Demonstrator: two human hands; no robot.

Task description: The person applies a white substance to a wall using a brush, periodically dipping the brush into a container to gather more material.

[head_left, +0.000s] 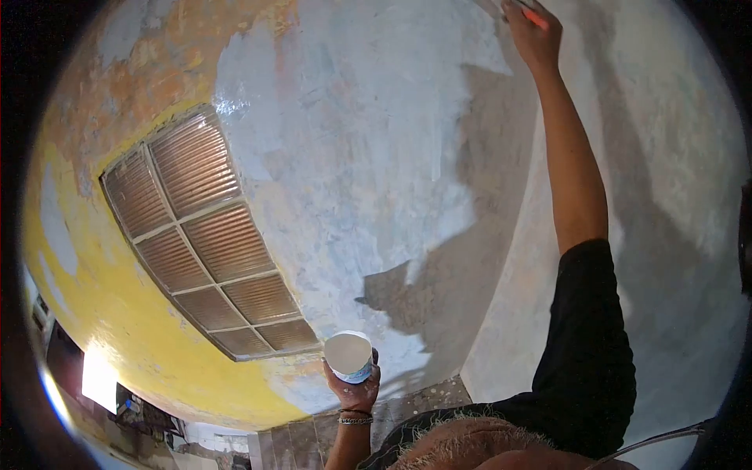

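- A band of yellow painted wall [102, 313] curves down the left edge. Its paint is worn and patchy towards the top.
- At the far lower left a bright opening [98, 380] glows, with dim clutter just beside it that is too small to make out.
- A metal-framed window with ribbed brownish glass panes [207, 235] is set in the wall, its grid running from upper left to lower right.
- The left hand [352, 388] is raised below the window's lower corner. It is closed around a small round white plastic tub [348, 355], gripping it from underneath. The tub stands just in front of the wall, and its contents cannot be told.
- Thin beaded bracelets [355, 417] circle that wrist.
- A rough plastered wall coated in pale blue-white [345, 141] fills the middle. A dark shadow [462, 235] of the arm and tub falls across it.
- Greying hair [462, 442] shows at the bottom edge.
- A black short sleeve [587, 352] covers the upper arm, and the bare forearm stretches straight up.
- The right hand [533, 35] is at the top edge against the wall, fingers clasped on a slim orange-handled tool [535, 17]. The tool's working end is cut off by the frame.
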